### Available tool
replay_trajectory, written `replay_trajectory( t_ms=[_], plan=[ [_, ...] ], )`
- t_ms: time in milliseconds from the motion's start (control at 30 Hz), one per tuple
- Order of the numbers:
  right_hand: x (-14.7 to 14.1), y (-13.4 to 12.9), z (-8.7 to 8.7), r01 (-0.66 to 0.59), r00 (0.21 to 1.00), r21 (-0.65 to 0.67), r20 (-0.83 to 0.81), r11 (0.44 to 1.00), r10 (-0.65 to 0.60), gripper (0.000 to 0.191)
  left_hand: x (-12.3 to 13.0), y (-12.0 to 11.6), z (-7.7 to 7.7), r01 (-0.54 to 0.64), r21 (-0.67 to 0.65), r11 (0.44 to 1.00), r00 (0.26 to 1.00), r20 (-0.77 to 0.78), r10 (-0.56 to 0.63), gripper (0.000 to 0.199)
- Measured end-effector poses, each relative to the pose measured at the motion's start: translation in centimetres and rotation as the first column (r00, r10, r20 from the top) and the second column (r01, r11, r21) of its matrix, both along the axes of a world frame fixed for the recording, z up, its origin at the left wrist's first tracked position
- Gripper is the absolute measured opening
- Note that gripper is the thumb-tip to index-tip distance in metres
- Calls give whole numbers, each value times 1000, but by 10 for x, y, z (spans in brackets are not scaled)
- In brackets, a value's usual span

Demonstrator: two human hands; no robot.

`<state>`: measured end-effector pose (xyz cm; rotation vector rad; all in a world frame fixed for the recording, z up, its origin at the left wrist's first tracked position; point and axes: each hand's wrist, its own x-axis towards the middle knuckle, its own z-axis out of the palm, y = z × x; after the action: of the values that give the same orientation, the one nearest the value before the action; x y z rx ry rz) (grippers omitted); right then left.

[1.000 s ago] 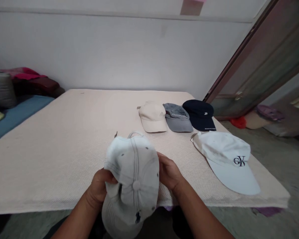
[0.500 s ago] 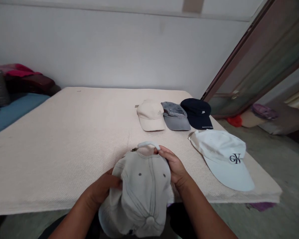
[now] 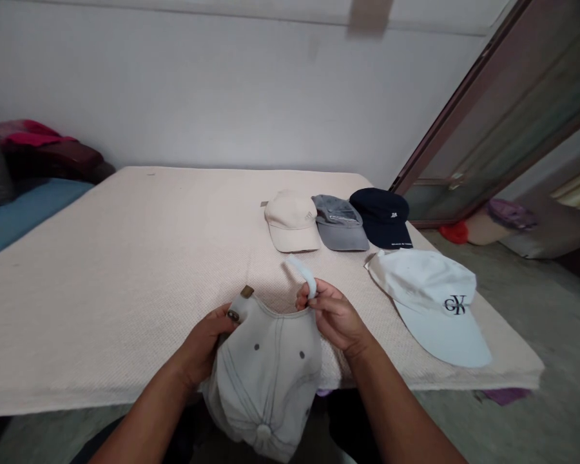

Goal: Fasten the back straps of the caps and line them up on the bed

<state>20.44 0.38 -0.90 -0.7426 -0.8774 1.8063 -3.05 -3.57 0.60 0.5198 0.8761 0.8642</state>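
Note:
A pale grey baseball cap (image 3: 265,380) is held between my hands at the near edge of the bed, its back opening facing away from me and its crown button low. My left hand (image 3: 207,341) grips the rim on the left, beside a metal buckle (image 3: 232,315) and a brown tab (image 3: 247,292). Between the fingers of my right hand (image 3: 336,316) is the base of the cap's loose strap (image 3: 302,270), whose free end curves up and leftward, apart from the buckle. The cap's brim is out of sight underneath.
On the cream bed cover (image 3: 149,270) sit a beige cap (image 3: 291,221), a grey cap (image 3: 341,222) and a navy cap (image 3: 381,216) in a row. A white cap (image 3: 428,303) lies nearer, by the right edge. Behind stands a pale wall (image 3: 212,96).
The strap, earlier looped across the cap's back opening, now hangs free of the buckle. My left hand has shifted up to the buckle side, and the cap has turned slightly.

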Motion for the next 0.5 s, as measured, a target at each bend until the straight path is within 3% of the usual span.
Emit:
replay_trajectory(
  t_ms=[133, 300, 500],
  plan=[
    [1, 3, -2, 18, 989, -21, -143, 1000, -21, 13, 2, -2, 1, 33, 39, 999, 993, -112, -29, 21],
    [3, 5, -1, 43, 985, -47, -164, 998, -50, 12, 5, -1, 1, 38, 102, 994, 972, -235, -13, 34],
    [8, 5, 1, 55, 984, -25, -171, 998, -59, 11, 7, 0, -5, 105, 120, 987, 975, -208, -79, 27]
  ],
)
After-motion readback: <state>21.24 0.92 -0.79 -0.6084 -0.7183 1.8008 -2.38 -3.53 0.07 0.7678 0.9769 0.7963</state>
